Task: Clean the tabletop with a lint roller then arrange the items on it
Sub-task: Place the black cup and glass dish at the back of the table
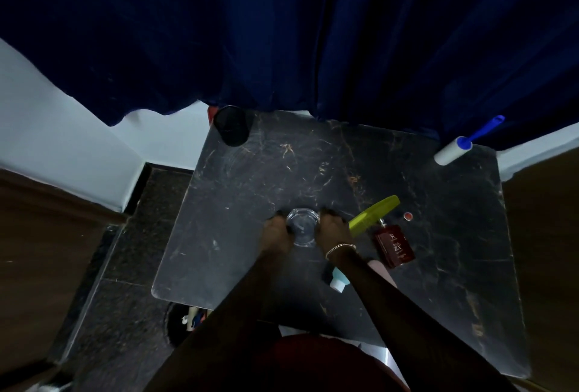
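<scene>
A clear glass ashtray (302, 227) sits near the middle of the dark marble tabletop (250, 191). My left hand (277, 233) grips its left side and my right hand (330, 230), with a bracelet on the wrist, grips its right side. The lint roller (454, 150), white with a blue handle, lies at the far right corner. A lime green comb (374, 216) lies right of my right hand. A dark red perfume bottle (394, 246) lies beside it, with a small red cap (407, 216) just beyond. A pale blue bottle (338, 280) is partly hidden under my right forearm.
A black cup (232, 125) stands at the far left corner. A dark blue curtain (282, 31) hangs over the table's far edge. Brown furniture flanks the table on both sides. A round bin (185, 322) sits on the floor by the near left corner.
</scene>
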The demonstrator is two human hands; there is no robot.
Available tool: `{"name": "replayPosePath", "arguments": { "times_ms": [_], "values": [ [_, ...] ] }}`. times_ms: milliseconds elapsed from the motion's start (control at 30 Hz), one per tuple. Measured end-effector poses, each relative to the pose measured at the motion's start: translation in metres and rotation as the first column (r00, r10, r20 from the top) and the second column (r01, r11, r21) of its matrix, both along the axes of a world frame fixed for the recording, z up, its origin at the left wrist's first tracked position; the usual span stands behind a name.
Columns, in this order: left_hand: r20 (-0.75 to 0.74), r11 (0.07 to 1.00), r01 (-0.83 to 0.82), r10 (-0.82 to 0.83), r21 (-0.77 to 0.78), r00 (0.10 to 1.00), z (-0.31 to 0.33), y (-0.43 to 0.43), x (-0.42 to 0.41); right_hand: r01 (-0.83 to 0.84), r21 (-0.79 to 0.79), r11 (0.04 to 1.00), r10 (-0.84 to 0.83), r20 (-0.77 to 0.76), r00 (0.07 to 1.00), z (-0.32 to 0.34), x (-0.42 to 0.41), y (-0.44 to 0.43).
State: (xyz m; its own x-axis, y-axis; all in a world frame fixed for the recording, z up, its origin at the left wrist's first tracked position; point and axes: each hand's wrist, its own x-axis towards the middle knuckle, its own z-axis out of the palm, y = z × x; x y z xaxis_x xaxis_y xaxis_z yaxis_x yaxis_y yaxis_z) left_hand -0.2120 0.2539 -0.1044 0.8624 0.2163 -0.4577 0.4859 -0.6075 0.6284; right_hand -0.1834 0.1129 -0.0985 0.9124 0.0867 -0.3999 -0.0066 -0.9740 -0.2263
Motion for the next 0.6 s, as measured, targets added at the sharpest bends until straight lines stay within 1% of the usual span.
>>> {"name": "replayPosePath", "arguments": {
  "times_ms": [100, 300, 500, 600],
  "values": [
    [0.03, 0.999, -0.053, 0.053, -0.006, 0.998, 0.006, 0.034, 0.008, -0.011, 0.061, 0.998, 0.01, 0.009, 1.0, 0.003, 0.017, 0.035],
    [0.075, 0.993, -0.107, 0.104, 0.046, 0.992, 0.013, 0.111, 0.036, 0.003, 0.173, 0.985, -0.004, 0.002, 1.0, 0.006, 0.058, 0.115],
    [0.081, 0.992, -0.114, 0.11, 0.045, 0.991, 0.004, 0.173, 0.058, -0.05, 0.178, 0.983, 0.052, -0.003, 0.999, -0.005, 0.088, 0.176],
    [0.058, 0.994, -0.092, 0.089, 0.05, 0.994, -0.005, 0.197, 0.068, -0.063, 0.168, 0.984, 0.066, -0.011, 0.998, -0.012, 0.101, 0.2]
  ]
}}
